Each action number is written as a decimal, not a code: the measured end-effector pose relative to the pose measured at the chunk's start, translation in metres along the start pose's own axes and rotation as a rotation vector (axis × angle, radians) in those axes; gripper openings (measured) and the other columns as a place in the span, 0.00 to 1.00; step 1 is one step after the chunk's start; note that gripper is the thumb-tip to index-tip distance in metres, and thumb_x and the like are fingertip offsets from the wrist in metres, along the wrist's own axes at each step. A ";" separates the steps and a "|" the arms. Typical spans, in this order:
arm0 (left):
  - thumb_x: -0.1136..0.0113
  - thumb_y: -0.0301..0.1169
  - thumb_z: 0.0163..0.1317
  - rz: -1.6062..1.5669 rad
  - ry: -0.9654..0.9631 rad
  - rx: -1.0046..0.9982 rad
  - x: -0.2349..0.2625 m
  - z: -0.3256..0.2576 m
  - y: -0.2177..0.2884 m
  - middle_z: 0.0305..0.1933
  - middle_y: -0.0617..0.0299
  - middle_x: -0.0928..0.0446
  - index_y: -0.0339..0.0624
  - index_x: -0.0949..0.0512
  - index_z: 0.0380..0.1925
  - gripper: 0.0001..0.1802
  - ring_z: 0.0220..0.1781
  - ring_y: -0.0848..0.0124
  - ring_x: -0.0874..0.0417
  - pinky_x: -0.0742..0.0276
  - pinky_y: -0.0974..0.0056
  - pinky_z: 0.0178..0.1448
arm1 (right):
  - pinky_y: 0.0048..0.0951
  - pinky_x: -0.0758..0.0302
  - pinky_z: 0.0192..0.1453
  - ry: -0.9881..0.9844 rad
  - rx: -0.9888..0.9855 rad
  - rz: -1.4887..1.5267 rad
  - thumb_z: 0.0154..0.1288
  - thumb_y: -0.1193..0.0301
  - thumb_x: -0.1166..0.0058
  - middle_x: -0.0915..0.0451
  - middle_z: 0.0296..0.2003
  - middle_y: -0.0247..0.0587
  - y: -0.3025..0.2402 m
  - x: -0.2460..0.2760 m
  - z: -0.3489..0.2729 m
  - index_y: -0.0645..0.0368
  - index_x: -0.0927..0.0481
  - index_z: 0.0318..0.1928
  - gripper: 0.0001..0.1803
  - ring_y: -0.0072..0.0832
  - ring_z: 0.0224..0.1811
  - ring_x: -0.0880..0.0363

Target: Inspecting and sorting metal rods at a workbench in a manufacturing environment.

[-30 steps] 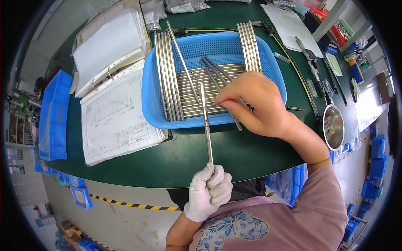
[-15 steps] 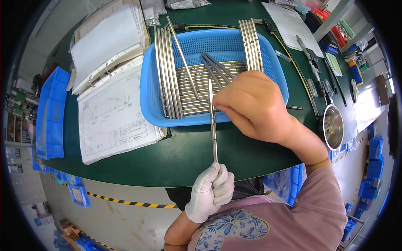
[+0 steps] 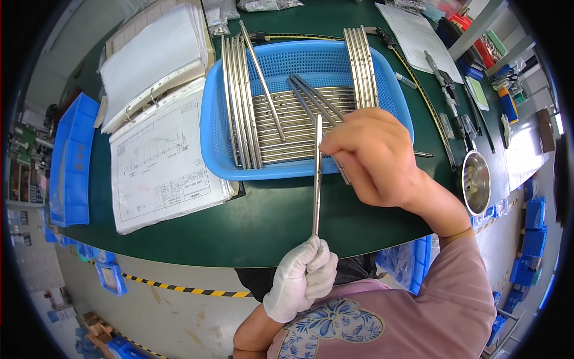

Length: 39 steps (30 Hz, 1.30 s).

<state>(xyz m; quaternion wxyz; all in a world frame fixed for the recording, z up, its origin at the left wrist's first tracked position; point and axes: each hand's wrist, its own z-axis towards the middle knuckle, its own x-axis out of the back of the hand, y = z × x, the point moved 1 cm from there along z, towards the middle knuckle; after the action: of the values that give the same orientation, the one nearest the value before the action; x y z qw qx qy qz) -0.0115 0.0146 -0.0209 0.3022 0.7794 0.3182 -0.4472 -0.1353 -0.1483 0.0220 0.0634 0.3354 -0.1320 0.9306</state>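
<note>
Head view: blue basket (image 3: 299, 60) holds metal rods (image 3: 242, 107), layered crosswise

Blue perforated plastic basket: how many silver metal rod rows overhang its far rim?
2: one left row, one right row, its lower tips perhaps hidden by the bare right hand.

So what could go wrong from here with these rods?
The left grip holds its shiny rod near the lower end only, so it might tilt or slip. The right grip, close to the loose darker rods, could knock them askew. And the slanting rod juts past the blue basket's far rim; a bump might shift it.
</note>
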 end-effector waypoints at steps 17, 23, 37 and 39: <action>0.62 0.49 0.70 -0.150 -0.102 0.045 0.006 -0.003 0.002 0.14 0.71 0.50 0.48 0.43 0.16 0.25 0.11 0.81 0.56 0.59 0.74 0.13 | 0.36 0.28 0.39 -0.157 -0.051 0.256 0.49 0.77 0.43 0.24 0.23 0.35 -0.007 -0.002 -0.004 0.57 0.24 0.32 0.07 0.36 0.25 0.25; 0.62 0.49 0.70 -0.141 -0.088 0.043 0.004 -0.003 0.003 0.14 0.71 0.50 0.49 0.43 0.16 0.25 0.11 0.81 0.56 0.59 0.74 0.13 | 0.37 0.28 0.48 -0.149 0.018 0.111 0.46 0.75 0.41 0.24 0.24 0.33 -0.010 -0.001 -0.004 0.57 0.24 0.31 0.09 0.32 0.26 0.24; 0.62 0.49 0.70 -0.206 -0.098 0.052 0.001 -0.002 0.005 0.14 0.71 0.50 0.49 0.43 0.16 0.25 0.11 0.81 0.55 0.58 0.74 0.13 | 0.38 0.31 0.54 -0.194 -0.074 0.288 0.52 0.75 0.43 0.24 0.25 0.30 -0.016 0.002 -0.006 0.54 0.24 0.30 0.04 0.30 0.28 0.24; 0.63 0.49 0.70 -0.208 -0.112 0.060 0.001 -0.002 0.005 0.14 0.71 0.50 0.49 0.43 0.16 0.25 0.11 0.81 0.55 0.58 0.74 0.13 | 0.38 0.31 0.54 -0.204 -0.079 0.302 0.51 0.75 0.43 0.24 0.24 0.30 -0.017 0.002 -0.007 0.54 0.24 0.29 0.04 0.30 0.27 0.24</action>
<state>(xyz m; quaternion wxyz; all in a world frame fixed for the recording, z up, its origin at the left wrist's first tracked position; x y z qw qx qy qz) -0.0059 0.0130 -0.0197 0.2480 0.7246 0.3664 -0.5284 -0.1372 -0.1302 0.0215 -0.0776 0.4018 -0.2231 0.8847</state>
